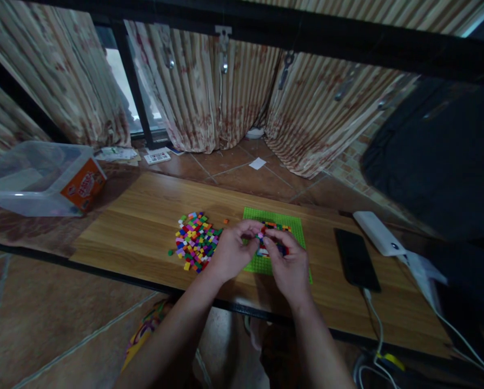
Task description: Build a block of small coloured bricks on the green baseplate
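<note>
A green baseplate [290,221] lies on a low wooden board [144,216], with a few coloured bricks stuck near its far edge. Left of it sits a pile of several small coloured bricks [196,240]. My left hand [231,251] and my right hand [288,265] meet over the plate's middle. Their fingertips pinch a small cluster of bricks [261,236], pink and red showing between them. The hands hide the part of the plate under them.
A black phone [356,259] and a white power bank [377,232] with cables lie right of the plate. A clear plastic box [39,175] with an orange label stands at the far left. Curtains and a window frame stand behind; a dark bag [440,156] sits at right.
</note>
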The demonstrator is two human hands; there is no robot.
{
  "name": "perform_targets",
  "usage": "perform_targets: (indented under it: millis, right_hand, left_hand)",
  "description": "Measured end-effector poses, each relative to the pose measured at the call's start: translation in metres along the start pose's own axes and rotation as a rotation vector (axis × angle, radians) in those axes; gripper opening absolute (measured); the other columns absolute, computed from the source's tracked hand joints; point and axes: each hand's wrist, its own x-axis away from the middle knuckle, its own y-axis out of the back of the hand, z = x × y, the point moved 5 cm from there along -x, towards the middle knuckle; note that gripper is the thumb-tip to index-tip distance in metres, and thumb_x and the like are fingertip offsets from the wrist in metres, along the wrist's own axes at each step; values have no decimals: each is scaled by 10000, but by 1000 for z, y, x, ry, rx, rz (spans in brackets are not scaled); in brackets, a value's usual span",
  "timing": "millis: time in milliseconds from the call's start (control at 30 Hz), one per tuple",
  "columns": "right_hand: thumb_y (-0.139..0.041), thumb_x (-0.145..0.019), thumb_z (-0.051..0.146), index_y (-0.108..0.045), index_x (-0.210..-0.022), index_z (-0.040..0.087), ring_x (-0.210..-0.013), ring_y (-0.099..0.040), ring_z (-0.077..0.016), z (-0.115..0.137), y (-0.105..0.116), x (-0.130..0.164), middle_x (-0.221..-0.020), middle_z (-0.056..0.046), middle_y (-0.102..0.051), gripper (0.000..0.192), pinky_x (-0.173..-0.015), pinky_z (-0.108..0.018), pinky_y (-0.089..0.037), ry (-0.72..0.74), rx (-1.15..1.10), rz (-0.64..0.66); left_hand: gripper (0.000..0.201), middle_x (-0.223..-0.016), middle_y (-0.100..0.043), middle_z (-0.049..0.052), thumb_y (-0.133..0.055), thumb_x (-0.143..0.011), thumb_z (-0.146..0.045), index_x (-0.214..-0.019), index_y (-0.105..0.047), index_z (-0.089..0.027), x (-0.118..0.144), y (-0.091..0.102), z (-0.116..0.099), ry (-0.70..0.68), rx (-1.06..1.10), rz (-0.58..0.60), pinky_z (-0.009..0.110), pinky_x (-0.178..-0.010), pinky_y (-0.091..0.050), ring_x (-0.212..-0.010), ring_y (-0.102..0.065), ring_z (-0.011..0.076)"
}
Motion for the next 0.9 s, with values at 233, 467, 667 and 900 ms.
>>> perform_targets:
  millis: [233,467,667,900]
  right_hand:
    - [-635,-839,306,-708,-926,226,-841,-652,-163,-1,-1,0,-914,-22,-718,140,-769,-307,-498,-101,-171,-36]
    - [-649,-825,324,-707,-992,225,-843,-670,-165,-5,1,2,-950,-33,-732,203,-773,-318,-529,-145,-267,-118]
    - [-587,-877,322,-709,-1028,248,-941,-662,-179,-1,5,3,-1019,-38,-725,208,-837,-329,-507,-26,-54,-78]
    - [-546,-903,302,-698,-946,224,-871,-648,-170,4,5,0,-925,-34,-699,177,-790,-313,-494,58,67,-33]
  left_hand:
    - [307,-928,-664,42,-627,-743,-120,-1048,-634,-158,1,3,-2,12,13,-106,248,-779,-499,-815,-611,126]
    - [150,-810,-647,27,-561,-850,-257,-896,-647,-144,4,-12,6,63,132,-6,247,-707,-490,-732,-602,130]
    - [146,-842,-644,38,-498,-888,-205,-912,-634,-159,8,-10,-9,-54,-287,-1,260,-729,-455,-780,-596,147]
    - [149,-881,-650,61,-475,-908,-205,-934,-614,-159,9,-10,-8,-97,-413,-16,269,-759,-458,-822,-607,163]
